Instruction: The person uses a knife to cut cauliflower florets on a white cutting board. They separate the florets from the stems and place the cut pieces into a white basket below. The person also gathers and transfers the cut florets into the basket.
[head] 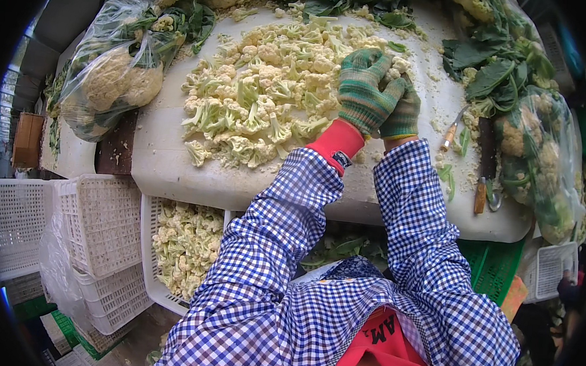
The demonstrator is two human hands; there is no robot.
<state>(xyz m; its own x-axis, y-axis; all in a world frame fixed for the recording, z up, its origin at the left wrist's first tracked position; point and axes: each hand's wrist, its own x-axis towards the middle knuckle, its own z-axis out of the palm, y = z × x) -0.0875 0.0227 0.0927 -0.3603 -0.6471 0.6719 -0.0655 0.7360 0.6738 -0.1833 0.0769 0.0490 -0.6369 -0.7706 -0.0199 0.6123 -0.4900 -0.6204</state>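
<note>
Both my hands wear green-and-tan knitted gloves and meet over the white work table [174, 169]. My left hand [367, 90] is curled around a cauliflower piece [398, 68], whose pale curds show past the fingers. Pressed close beside it, my right hand [405, 112] is partly covered by the left. Its fingertips are hidden, so whether it grips the same piece or something else does not show. Left of the hands spreads a broad pile of cut cauliflower florets [258, 91], with crumbs around it.
A hooked knife [449, 136] and a wide-bladed knife [480, 195] lie at right, near cauliflower leaves [495, 77]. Bagged cauliflower heads flank the table, one bag left [114, 79], another right [543, 156]. Below stand a floret-filled white crate [148, 245], stacked crates [102, 227] and a green crate [497, 268].
</note>
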